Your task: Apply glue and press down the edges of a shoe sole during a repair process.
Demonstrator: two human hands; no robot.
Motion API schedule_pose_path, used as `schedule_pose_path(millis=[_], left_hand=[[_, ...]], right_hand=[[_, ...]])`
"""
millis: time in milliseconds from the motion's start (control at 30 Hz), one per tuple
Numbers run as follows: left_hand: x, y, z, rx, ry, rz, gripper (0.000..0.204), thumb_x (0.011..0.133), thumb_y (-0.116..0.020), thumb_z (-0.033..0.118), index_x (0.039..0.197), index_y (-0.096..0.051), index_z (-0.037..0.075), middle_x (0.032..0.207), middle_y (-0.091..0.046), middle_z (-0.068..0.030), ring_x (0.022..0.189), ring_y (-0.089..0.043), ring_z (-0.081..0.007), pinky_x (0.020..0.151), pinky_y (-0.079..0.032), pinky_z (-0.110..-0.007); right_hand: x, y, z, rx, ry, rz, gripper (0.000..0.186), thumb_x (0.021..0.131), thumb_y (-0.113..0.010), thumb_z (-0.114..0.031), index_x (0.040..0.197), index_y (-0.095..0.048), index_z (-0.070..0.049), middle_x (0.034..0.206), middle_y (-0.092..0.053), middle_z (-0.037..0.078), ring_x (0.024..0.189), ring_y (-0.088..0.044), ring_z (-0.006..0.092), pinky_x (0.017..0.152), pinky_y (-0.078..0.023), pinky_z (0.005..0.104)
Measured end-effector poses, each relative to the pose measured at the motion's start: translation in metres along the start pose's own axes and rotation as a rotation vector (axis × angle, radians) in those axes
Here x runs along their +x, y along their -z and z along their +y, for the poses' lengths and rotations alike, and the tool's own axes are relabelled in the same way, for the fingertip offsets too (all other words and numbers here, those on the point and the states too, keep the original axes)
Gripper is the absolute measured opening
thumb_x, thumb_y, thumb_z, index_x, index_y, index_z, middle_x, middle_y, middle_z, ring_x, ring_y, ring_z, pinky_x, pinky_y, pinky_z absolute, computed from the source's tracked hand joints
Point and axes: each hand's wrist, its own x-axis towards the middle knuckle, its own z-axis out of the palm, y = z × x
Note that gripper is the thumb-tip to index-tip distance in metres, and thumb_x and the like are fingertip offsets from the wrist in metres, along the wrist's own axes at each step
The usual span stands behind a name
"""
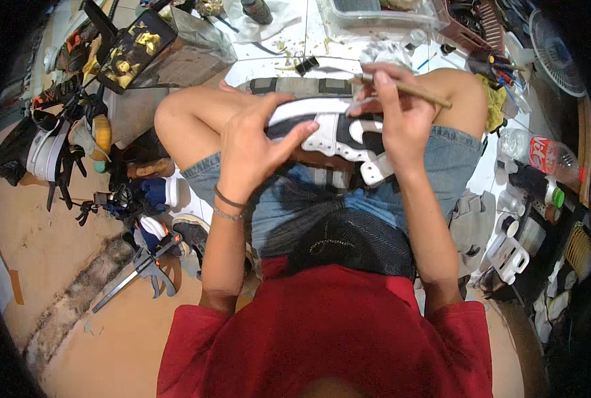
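Observation:
A black-and-white sneaker lies on its side across my lap, its white sole edge turned away from me. Its eyelet flaps hang toward my body. My left hand grips one end of the shoe, with the thumb over the dark upper and the fingers behind it. At the other end, my right hand holds a thin brown stick-like tool across its fingers. Those fingertips are close to the sole edge and partly blurred, so whether they touch it is unclear. Under the shoe is a grey-and-dark striped cloth.
At the left are several shoes, a bar clamp and a phone on a holder. A clear plastic tub and a black binder clip lie ahead. To the right are a plastic bottle, a white fan and small containers.

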Motion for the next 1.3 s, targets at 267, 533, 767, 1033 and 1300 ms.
schedule_pose_path(millis=[267, 533, 767, 1033, 1300], left_hand=[[0.036, 0.001, -0.018, -0.017, 0.037, -0.044, 0.048, 0.079, -0.08, 0.044, 0.102, -0.073, 0.003, 0.086, -0.073, -0.0181, 0.081, -0.071, -0.0331, 0.076, -0.054, -0.038], [0.048, 0.001, -0.03, 0.055, 0.123, -0.075, 0.052, 0.077, -0.077, 0.054, 0.101, -0.075, 0.009, 0.085, -0.074, -0.0153, 0.085, -0.071, -0.0349, 0.095, -0.047, -0.045], [0.058, -0.003, -0.041, 0.023, 0.048, -0.107, 0.051, 0.076, -0.078, 0.056, 0.099, -0.076, 0.01, 0.084, -0.073, -0.0156, 0.083, -0.071, -0.0331, 0.085, -0.051, -0.043], [0.06, -0.003, -0.049, 0.003, -0.047, -0.066, 0.052, 0.074, -0.081, 0.052, 0.098, -0.075, 0.006, 0.083, -0.073, -0.0156, 0.078, -0.072, -0.0332, 0.071, -0.055, -0.039], [0.06, 0.0, -0.035, -0.07, 0.006, -0.109, 0.04, 0.077, -0.085, 0.033, 0.102, -0.074, 0.004, 0.085, -0.074, -0.0136, 0.077, -0.072, -0.0197, 0.069, -0.057, -0.031]], right_hand=[[0.048, -0.002, 0.01, -0.21, 0.031, -0.079, 0.02, 0.094, -0.067, -0.008, 0.109, -0.065, 0.005, 0.095, -0.071, 0.013, 0.081, -0.068, 0.0144, 0.067, -0.058, 0.0249], [0.029, -0.028, -0.041, -0.384, 0.425, 0.075, 0.018, 0.092, -0.069, -0.005, 0.106, -0.065, 0.005, 0.095, -0.071, 0.014, 0.081, -0.07, 0.015, 0.067, -0.058, 0.0249], [0.009, -0.02, 0.002, -0.31, 0.063, -0.065, 0.011, 0.093, -0.065, 0.001, 0.095, -0.054, 0.002, 0.089, -0.07, 0.013, 0.087, -0.071, 0.0173, 0.079, -0.056, 0.0261], [0.015, -0.02, 0.007, -0.356, 0.122, -0.147, 0.012, 0.095, -0.062, 0.002, 0.094, -0.051, 0.002, 0.093, -0.073, 0.02, 0.08, -0.069, 0.0144, 0.075, -0.055, 0.0233], [0.01, -0.019, 0.011, -0.505, 0.138, -0.129, 0.011, 0.096, -0.062, 0.0, 0.095, -0.051, 0.001, 0.093, -0.073, 0.021, 0.076, -0.068, 0.0107, 0.067, -0.054, 0.019]])
